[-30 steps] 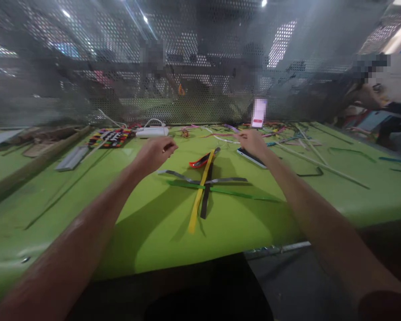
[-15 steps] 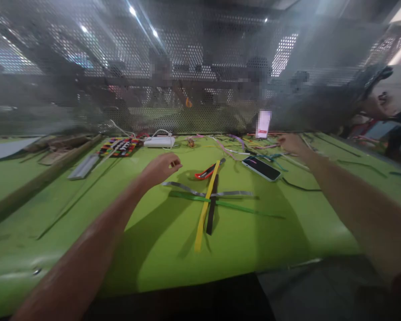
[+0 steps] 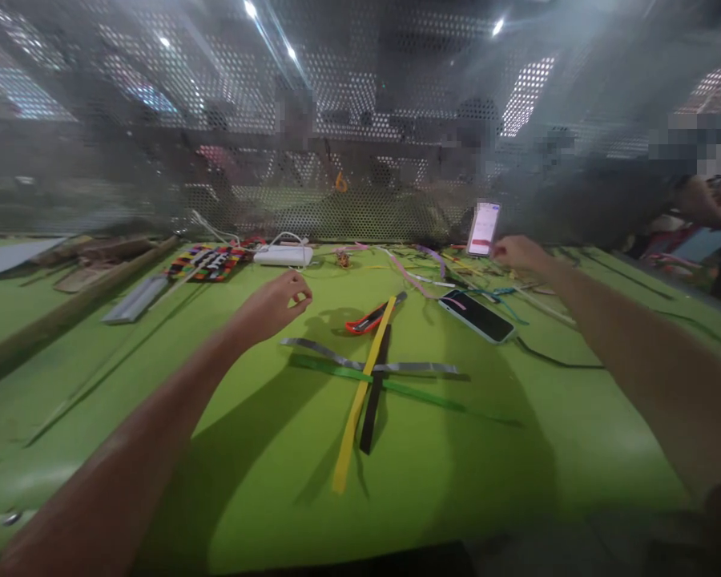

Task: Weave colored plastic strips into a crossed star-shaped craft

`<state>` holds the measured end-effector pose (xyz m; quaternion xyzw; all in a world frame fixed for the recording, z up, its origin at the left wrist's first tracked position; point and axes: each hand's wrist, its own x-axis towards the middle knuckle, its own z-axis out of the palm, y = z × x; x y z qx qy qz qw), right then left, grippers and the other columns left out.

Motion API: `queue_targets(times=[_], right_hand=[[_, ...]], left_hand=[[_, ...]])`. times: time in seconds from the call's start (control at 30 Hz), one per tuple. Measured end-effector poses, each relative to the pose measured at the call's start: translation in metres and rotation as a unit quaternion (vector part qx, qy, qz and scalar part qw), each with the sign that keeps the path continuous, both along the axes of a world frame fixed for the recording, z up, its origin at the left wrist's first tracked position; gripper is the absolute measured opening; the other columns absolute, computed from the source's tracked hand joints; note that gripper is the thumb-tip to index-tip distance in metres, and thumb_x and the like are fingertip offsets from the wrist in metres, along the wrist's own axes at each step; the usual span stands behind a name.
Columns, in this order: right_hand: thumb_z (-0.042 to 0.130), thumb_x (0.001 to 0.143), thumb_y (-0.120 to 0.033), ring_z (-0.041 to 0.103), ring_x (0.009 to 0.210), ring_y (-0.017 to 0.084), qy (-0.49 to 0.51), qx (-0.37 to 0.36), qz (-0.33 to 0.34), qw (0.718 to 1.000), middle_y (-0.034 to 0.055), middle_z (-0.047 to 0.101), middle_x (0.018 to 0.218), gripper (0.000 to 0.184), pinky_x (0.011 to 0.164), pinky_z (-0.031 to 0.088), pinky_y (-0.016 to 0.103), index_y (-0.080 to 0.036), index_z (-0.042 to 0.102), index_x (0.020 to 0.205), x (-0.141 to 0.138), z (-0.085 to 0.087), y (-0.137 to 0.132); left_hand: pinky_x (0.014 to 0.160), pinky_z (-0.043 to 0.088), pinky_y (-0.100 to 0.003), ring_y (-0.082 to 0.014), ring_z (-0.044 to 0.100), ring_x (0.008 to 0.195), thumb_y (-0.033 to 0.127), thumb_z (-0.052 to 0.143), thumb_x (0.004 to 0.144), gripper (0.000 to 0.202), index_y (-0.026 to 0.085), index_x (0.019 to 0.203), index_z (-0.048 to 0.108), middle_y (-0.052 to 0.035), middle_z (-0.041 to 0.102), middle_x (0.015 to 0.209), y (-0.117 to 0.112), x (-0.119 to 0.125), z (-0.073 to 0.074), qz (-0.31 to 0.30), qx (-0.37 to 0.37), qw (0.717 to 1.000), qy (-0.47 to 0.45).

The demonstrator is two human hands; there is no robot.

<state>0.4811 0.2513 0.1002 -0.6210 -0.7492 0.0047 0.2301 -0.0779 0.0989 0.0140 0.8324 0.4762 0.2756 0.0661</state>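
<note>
My left hand [image 3: 271,307] hovers over the green table, its fingers loosely curled with a gap before the thumb and nothing between them. My right hand [image 3: 521,254] reaches to the back right with bent fingers, close beside an upright lit phone [image 3: 484,228]; whether it touches the phone or a strip is too blurred to tell. Between my arms, a yellow strip [image 3: 352,433] and a black strip [image 3: 372,417] cross a grey strip [image 3: 312,348] and a green strip [image 3: 420,393]. Behind the crossing lies a red cutter knife [image 3: 364,323], partly under the yellow strip.
A second phone [image 3: 479,317] lies flat on the right, near scattered coloured strips [image 3: 417,280]. At the back left are a woven multicoloured piece [image 3: 207,264], a white power bank [image 3: 283,256] with cable and a grey metal bar [image 3: 135,300]. A perforated metal screen [image 3: 366,200] closes off the back.
The view has tilted and shifted, so the crossed strips appear lower. My right hand is nearer the upright phone. My left hand stays curled in the air, and the strips keep their arrangement.
</note>
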Motion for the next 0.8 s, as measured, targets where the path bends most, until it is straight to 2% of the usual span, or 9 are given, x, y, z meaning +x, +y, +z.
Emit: queue_targets(times=[0.07, 0.13, 0.23, 0.3, 0.37, 0.43, 0.53, 0.63, 0.8], right_hand=[[0.077, 0.108, -0.013, 0.07, 0.085, 0.015, 0.028, -0.018, -0.05, 0.998, 0.0104, 0.079, 0.095, 0.018, 0.087, 0.055, 0.033, -0.007, 0.08, 0.091, -0.003, 0.023, -0.006], [0.076, 0.103, -0.004, 0.063, 0.081, 0.012, 0.079, -0.003, -0.069, 0.994, 0.0145, 0.08, 0.089, 0.017, 0.086, 0.046, 0.035, -0.001, 0.08, 0.086, -0.013, 0.047, -0.018], [0.06, 0.114, -0.011, 0.069, 0.087, 0.011, 0.189, 0.012, -0.039, 0.981, 0.0242, 0.084, 0.11, 0.025, 0.085, 0.046, 0.032, 0.005, 0.08, 0.118, -0.04, 0.074, -0.046], [0.048, 0.12, -0.013, 0.077, 0.092, 0.012, 0.26, -0.002, 0.008, 0.966, 0.0278, 0.082, 0.124, 0.036, 0.085, 0.051, 0.03, 0.002, 0.073, 0.14, -0.063, 0.078, -0.069], [0.049, 0.12, -0.015, 0.081, 0.092, 0.016, 0.304, -0.016, 0.039, 0.952, 0.0253, 0.083, 0.126, 0.034, 0.084, 0.058, 0.031, -0.005, 0.074, 0.142, -0.089, 0.069, -0.091], [0.065, 0.115, -0.023, 0.083, 0.089, 0.022, 0.327, -0.046, 0.071, 0.941, 0.0186, 0.086, 0.117, 0.023, 0.079, 0.063, 0.033, -0.014, 0.081, 0.13, -0.117, 0.05, -0.11], [0.077, 0.106, -0.034, 0.084, 0.093, 0.026, 0.402, -0.126, 0.16, 0.893, 0.0154, 0.086, 0.113, 0.019, 0.077, 0.066, 0.036, -0.019, 0.084, 0.116, -0.161, 0.018, -0.135], [0.083, 0.1, -0.041, 0.082, 0.092, 0.024, 0.449, -0.16, 0.213, 0.853, 0.0135, 0.087, 0.115, 0.027, 0.074, 0.065, 0.033, -0.022, 0.084, 0.118, -0.198, -0.002, -0.154], [0.088, 0.092, -0.043, 0.079, 0.088, 0.023, 0.466, -0.183, 0.224, 0.836, 0.0128, 0.085, 0.114, 0.032, 0.071, 0.062, 0.032, -0.022, 0.085, 0.115, -0.22, -0.015, -0.169]], left_hand=[[0.087, 0.061, -0.038, -0.0239, 0.073, 0.086, 0.036, 0.059, 0.098, 0.023, 0.02, 0.096, 0.075, -0.0123, 0.073, 0.111, 0.0, 0.0, -0.001, 0.001, -0.004, 1.0, 0.005], [0.086, 0.061, -0.039, -0.025, 0.073, 0.086, 0.038, 0.059, 0.098, 0.025, 0.02, 0.096, 0.075, -0.0133, 0.073, 0.112, 0.001, 0.0, -0.002, 0.003, -0.009, 1.0, 0.008], [0.084, 0.061, -0.039, -0.0252, 0.073, 0.087, 0.038, 0.058, 0.098, 0.027, 0.019, 0.096, 0.076, -0.0149, 0.074, 0.114, 0.0, 0.002, 0.001, 0.005, -0.011, 1.0, 0.01], [0.086, 0.061, -0.04, -0.0252, 0.073, 0.087, 0.036, 0.057, 0.098, 0.027, 0.018, 0.095, 0.076, -0.0155, 0.074, 0.113, -0.001, 0.006, 0.005, 0.001, 0.0, 1.0, 0.009], [0.089, 0.06, -0.042, -0.0266, 0.073, 0.09, 0.036, 0.057, 0.099, 0.027, 0.018, 0.094, 0.076, -0.0151, 0.075, 0.106, -0.004, 0.014, 0.011, -0.008, 0.019, 1.0, -0.009], [0.09, 0.061, -0.041, -0.0278, 0.073, 0.097, 0.038, 0.057, 0.103, 0.028, 0.018, 0.095, 0.076, -0.0142, 0.077, 0.103, -0.009, 0.025, 0.018, -0.021, 0.026, 0.998, -0.058], [0.087, 0.063, -0.037, -0.0259, 0.075, 0.1, 0.051, 0.061, 0.108, 0.037, 0.018, 0.11, 0.077, -0.0151, 0.082, 0.115, -0.019, 0.046, 0.027, -0.032, -0.021, 0.986, -0.164], [0.09, 0.065, -0.038, -0.0251, 0.079, 0.104, 0.054, 0.071, 0.106, 0.044, 0.016, 0.127, 0.075, -0.0177, 0.082, 0.128, -0.027, 0.063, 0.03, -0.08, -0.076, 0.972, -0.207], [0.07, 0.059, -0.03, -0.0183, 0.073, 0.074, 0.033, 0.069, 0.105, 0.021, 0.015, 0.098, 0.076, -0.01, 0.081, 0.086, -0.027, 0.064, 0.03, -0.123, -0.145, 0.955, -0.227]])
